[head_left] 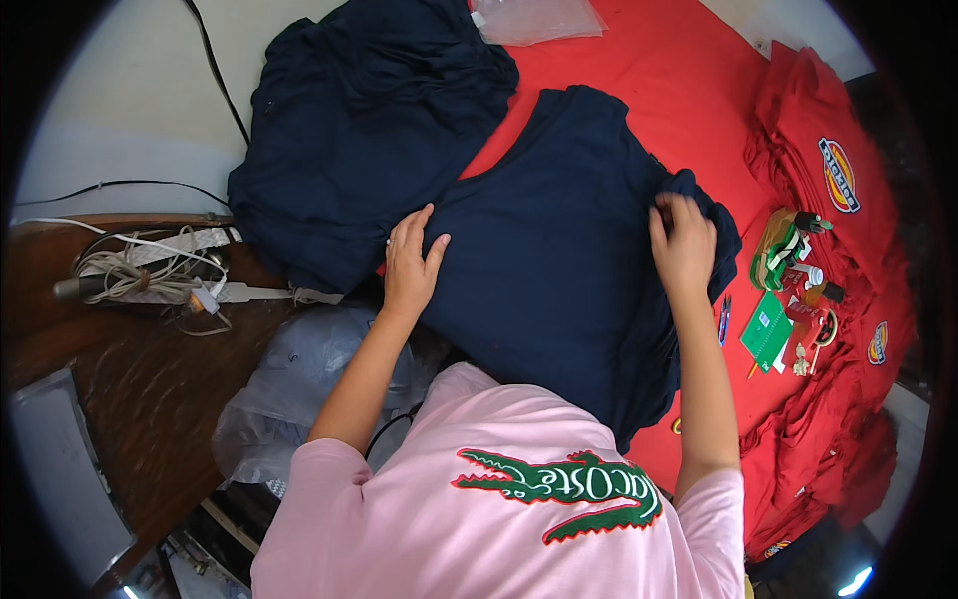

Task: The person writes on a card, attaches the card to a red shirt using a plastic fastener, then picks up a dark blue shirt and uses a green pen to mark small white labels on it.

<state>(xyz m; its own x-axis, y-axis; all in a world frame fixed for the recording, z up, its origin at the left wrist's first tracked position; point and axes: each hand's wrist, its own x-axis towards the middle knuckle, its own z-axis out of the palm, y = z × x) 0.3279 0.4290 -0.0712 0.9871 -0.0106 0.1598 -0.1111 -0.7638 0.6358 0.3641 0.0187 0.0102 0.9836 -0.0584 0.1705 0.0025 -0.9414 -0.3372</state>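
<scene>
A navy V-neck shirt point(544, 250) lies spread in front of me, its neckline pointing away. My left hand point(411, 258) rests flat on its left edge, fingers stretched and apart, with a ring on one finger. At the right side, where the fabric bunches up, my right hand point(684, 238) hovers over or touches the shirt with loosely bent, slightly blurred fingers. Nothing shows between those fingers, though contact at the tips is unclear. Beyond my left hand sits a heap of navy garments point(369, 120), touching the spread shirt.
Red cloth point(679, 80) covers the table. Red garments with badges point(808, 180) are piled at right, beside a green card point(766, 329), a tape roll point(826, 327) and small bottles. Bundled white cables point(150, 270) lie left, near a clear plastic bag point(299, 369). Another plastic bag point(539, 18) lies at the back.
</scene>
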